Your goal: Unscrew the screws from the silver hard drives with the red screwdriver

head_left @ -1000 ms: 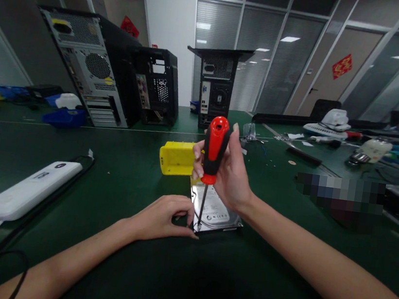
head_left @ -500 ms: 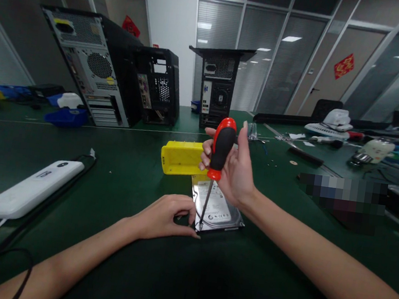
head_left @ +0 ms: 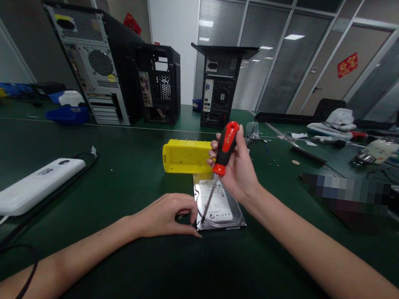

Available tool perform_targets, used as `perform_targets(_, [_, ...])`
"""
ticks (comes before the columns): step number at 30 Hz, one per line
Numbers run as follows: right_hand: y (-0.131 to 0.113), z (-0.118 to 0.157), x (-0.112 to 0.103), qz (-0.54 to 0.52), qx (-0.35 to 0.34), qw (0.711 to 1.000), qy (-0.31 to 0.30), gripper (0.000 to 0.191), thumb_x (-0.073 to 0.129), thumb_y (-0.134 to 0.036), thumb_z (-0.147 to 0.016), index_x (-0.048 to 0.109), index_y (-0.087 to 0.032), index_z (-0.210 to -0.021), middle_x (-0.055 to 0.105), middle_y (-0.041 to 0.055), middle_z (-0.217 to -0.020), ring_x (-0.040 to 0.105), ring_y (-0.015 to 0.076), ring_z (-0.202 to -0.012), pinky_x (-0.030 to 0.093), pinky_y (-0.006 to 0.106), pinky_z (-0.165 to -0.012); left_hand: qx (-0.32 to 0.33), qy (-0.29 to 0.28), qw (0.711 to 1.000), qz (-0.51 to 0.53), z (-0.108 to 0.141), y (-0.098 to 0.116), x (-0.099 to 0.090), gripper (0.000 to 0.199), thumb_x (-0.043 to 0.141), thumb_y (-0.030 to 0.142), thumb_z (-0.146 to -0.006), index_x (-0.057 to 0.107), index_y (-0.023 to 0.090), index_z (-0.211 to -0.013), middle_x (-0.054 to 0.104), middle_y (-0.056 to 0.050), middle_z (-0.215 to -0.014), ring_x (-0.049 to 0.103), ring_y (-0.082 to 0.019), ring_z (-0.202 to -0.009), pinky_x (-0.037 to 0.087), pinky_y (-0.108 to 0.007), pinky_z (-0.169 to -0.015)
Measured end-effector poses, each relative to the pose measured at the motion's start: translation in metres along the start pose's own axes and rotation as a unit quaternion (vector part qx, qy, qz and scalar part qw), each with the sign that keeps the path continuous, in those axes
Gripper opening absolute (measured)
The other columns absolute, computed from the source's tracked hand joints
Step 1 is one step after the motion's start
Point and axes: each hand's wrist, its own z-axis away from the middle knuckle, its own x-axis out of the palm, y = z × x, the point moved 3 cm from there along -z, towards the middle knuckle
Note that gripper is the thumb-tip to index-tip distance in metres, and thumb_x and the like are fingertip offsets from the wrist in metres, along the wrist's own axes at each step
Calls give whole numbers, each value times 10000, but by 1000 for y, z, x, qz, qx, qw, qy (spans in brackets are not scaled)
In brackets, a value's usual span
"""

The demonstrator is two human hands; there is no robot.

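Observation:
A silver hard drive (head_left: 219, 206) with a white label lies flat on the dark green table. My left hand (head_left: 168, 216) grips its near left corner, the fingers curled at the left edge and the thumb along the front. In my right hand (head_left: 238, 174) is a screwdriver (head_left: 226, 145) with a red and black handle, held with the thumb high on the handle. Its shaft slants down to the same corner, where the tip touches the drive; any screw under it is too small to make out. Behind the drive a yellow bin (head_left: 187, 156) stands, its right end hidden by my right hand.
Several computer cases, one a black tower (head_left: 219, 91), line the back of the table. A white power bank (head_left: 33, 186) with cables lies to the left, near a blue bin (head_left: 67, 115). On the right are a metal-tipped bulb-like object (head_left: 375, 152) and a blurred-out patch.
The screwdriver handle has turned and leans more to the right, and my right hand has rotated with it, its thumb now against the handle. My left hand stays at the corner.

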Motion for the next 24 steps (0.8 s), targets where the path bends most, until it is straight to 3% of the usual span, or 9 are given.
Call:
perform_targets(6, [0, -1, -4, -15, 16, 1000, -4, 478, 463, -607, -851, 613, -154, -870, 500, -28, -628, 457, 70, -519, 366, 189, -451, -1, 2, 1000, -5, 0, -1, 0, 257, 701, 383, -808, 582, 156, -788, 555, 17, -773, 463, -113, -683, 336, -200, -588])
perform_targets(10, [0, -3, -3, -38, 31, 999, -18, 446, 576, -620, -777, 561, -174, -767, 421, -60, -558, 358, 45, -450, 260, 149, -373, 1, 0, 1000, -6, 0, -1, 0, 255, 697, 385, -812, 584, 157, -794, 559, 16, -778, 467, -114, -682, 341, -203, -593])
perform_targets(15, [5, -9, -12, -32, 54, 998, 17, 398, 712, -444, -740, 452, -176, -602, 398, -70, -538, 305, 27, -434, 226, 129, -339, 0, -2, 1000, -12, 0, 0, 0, 244, 695, 377, -814, 592, 156, -804, 564, 13, -784, 474, -118, -691, 347, -206, -604])
perform_targets(24, [9, -14, -27, -98, 69, 989, 84, 371, 687, -488, -747, 492, -177, -696, 394, -82, -511, 336, 24, -424, 260, 114, -357, -1, 3, 1000, 5, 0, 1, 0, 245, 709, 373, -803, 600, 154, -816, 579, 4, -812, 487, -123, -712, 348, -204, -602])
